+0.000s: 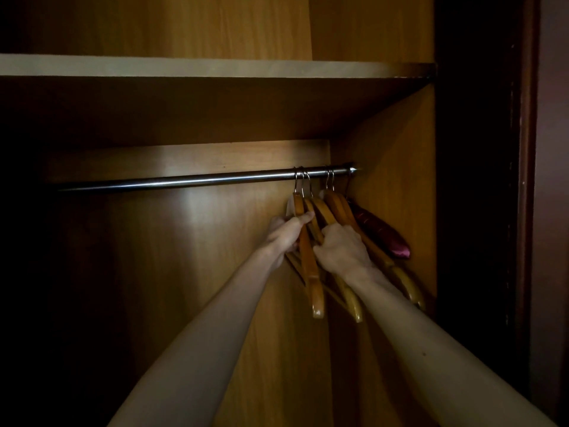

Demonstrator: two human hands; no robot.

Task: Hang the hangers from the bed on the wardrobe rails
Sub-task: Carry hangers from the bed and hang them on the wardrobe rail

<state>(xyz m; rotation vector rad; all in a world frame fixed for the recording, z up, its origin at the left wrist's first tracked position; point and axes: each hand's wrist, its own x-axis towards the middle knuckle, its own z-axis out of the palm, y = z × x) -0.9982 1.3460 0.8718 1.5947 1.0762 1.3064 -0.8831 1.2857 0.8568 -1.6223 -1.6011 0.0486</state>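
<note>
Several wooden hangers (312, 272) hang by metal hooks from the right end of a steel wardrobe rail (184, 180). My left hand (284, 234) grips the leftmost wooden hanger near its neck, thumb across the front. My right hand (343, 249) holds the arms of the hangers just to the right. A dark red padded hanger (381, 232) hangs at the far right, beside the wardrobe's side wall, apart from both hands.
A shelf (215, 69) runs across just above the rail. The wardrobe's right side panel (400, 143) stands close to the hangers. The rail's left stretch is bare and fades into shadow. A dark door edge (523, 180) stands at the right.
</note>
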